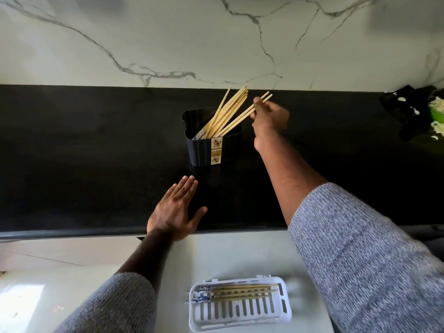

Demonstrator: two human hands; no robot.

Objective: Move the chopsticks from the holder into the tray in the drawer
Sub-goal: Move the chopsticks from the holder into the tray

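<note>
- The right hand (270,116) pinches two wooden chopsticks (242,115) near their upper ends; their lower tips sit inside the black holder (211,150)
- The left hand (176,212) lies flat, fingers straight, on the black counter (84,152) in front of the holder
- More chopsticks lean in the holder
- The white slotted tray (240,306) in the open drawer (228,255) holds a few chopsticks along its far side

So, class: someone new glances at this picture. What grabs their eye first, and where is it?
Probably the pale chopsticks fanning out of the black holder at the counter's centre, with the right hand pinching a pair. Next, the white slotted tray at the bottom, a few chopsticks already inside.
</note>
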